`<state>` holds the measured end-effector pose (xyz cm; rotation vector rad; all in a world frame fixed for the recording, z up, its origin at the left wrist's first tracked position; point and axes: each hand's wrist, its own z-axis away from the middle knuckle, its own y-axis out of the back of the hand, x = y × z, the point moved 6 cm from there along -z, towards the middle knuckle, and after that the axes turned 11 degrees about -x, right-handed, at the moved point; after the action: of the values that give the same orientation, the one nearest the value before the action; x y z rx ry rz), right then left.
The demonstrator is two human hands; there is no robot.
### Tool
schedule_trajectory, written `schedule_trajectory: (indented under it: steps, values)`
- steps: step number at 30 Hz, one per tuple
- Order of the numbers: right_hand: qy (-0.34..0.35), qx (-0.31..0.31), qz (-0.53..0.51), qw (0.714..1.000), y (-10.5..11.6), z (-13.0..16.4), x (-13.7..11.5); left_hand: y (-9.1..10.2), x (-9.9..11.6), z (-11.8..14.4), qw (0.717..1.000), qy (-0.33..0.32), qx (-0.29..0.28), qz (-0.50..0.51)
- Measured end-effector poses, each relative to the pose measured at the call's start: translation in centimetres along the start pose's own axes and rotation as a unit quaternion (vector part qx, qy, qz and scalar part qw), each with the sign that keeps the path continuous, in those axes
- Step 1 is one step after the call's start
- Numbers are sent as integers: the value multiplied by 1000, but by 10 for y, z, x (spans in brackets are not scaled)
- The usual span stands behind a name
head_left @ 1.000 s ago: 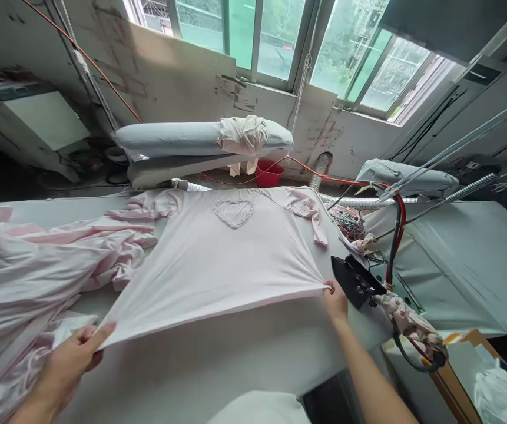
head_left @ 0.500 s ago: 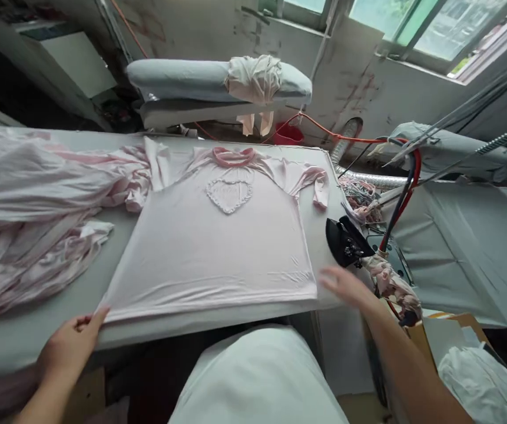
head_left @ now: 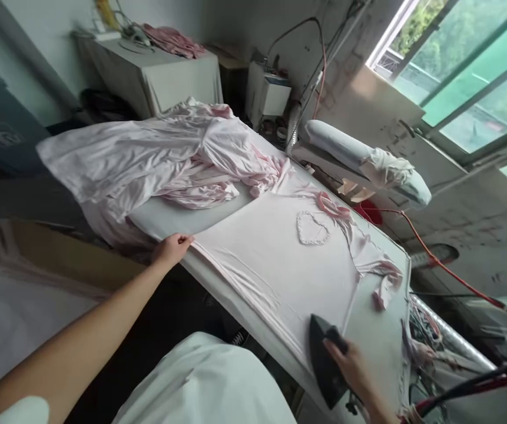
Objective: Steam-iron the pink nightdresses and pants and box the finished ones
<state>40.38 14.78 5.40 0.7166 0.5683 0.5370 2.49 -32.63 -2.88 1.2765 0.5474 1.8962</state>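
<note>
Now gripping the iron (head_left: 326, 368), right hand (head_left: 354, 371) hides its handle.

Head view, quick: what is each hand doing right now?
Left hand: fingers pinching the hem corner of the pink shirt at the board edge.
Right hand: closed on the handle of the black iron.

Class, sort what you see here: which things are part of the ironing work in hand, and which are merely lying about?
In use:
- pink shirt, flat on the ironing table
- iron, gripped by the right hand
- left hand, pinning the shirt's hem corner

Lying about:
- heap of pink garments
- sleeve board
- red bucket
</note>
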Motion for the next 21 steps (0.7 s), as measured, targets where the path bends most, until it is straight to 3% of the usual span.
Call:
schedule_trajectory:
  steps: [2,5,9,11,12,14,16,18,21]
  values:
    - [26,-46,68,996,-31,-15,-80,-1,-3,-8,1000,-1,-27,-12]
    - [81,-82,153,982,-66,-43,-223,0,-5,-13,998,-7,-62,-30]
    - [197,-113,196,954,-104,-77,-404,17,-16,-27,997,14,-66,48]
    - [233,-126,198,944,-115,-95,-467,35,-18,-46,996,30,-17,87]
    - [234,-127,192,945,-113,-106,-487,42,-14,-58,995,27,4,92]
    - [200,-115,157,960,-94,-133,-495,46,9,-85,997,-12,-5,76]
    - [128,-83,93,984,-57,-156,-458,34,45,-107,994,-79,-61,36]
    - [29,-25,6,999,-16,-161,-378,13,81,-119,985,-139,-103,-8]
    - [-126,88,-124,980,31,-123,-224,-18,116,-126,974,-185,-116,-65]
